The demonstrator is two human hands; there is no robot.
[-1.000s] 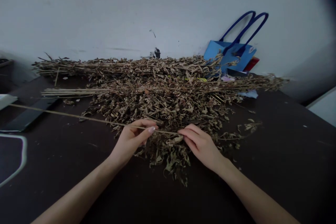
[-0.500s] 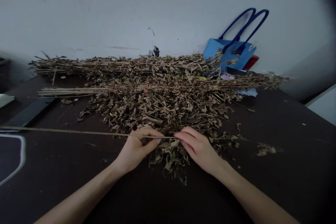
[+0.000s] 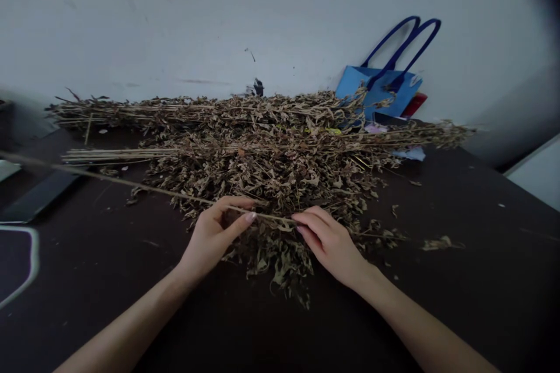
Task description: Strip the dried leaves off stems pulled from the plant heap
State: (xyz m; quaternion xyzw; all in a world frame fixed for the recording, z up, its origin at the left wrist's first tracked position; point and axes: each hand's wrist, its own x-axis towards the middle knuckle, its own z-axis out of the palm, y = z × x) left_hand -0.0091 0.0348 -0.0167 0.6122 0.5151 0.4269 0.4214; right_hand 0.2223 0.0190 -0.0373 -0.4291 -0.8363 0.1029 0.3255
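A long, thin dried plant stem (image 3: pixel 161 190) slants from the left edge of the view down to my hands. My left hand (image 3: pixel 214 234) is closed around it, thumb and fingers pinching it near the middle of the view. Farther along, my right hand (image 3: pixel 331 243) pinches the same stem, its fingertips close to dry leaves. Beneath and between the hands hang greenish-brown dried leaves (image 3: pixel 282 265). Just beyond my fingers spreads a heap of crumpled dried leaves and stems (image 3: pixel 245 172).
Behind the heap, bundled dried stalks (image 3: pixel 175 113) lie along the wall. A blue bag (image 3: pixel 376 90) with dark handles stands at the back right. On the left are a dark flat object (image 3: pixel 44 192) and a white-edged item (image 3: pixel 35 256). The table (image 3: pixel 459 204) is dark.
The stem's left end has swung upward, so it now slants instead of lying nearly level. My left hand has shifted slightly left and up; my right hand stays almost in place.
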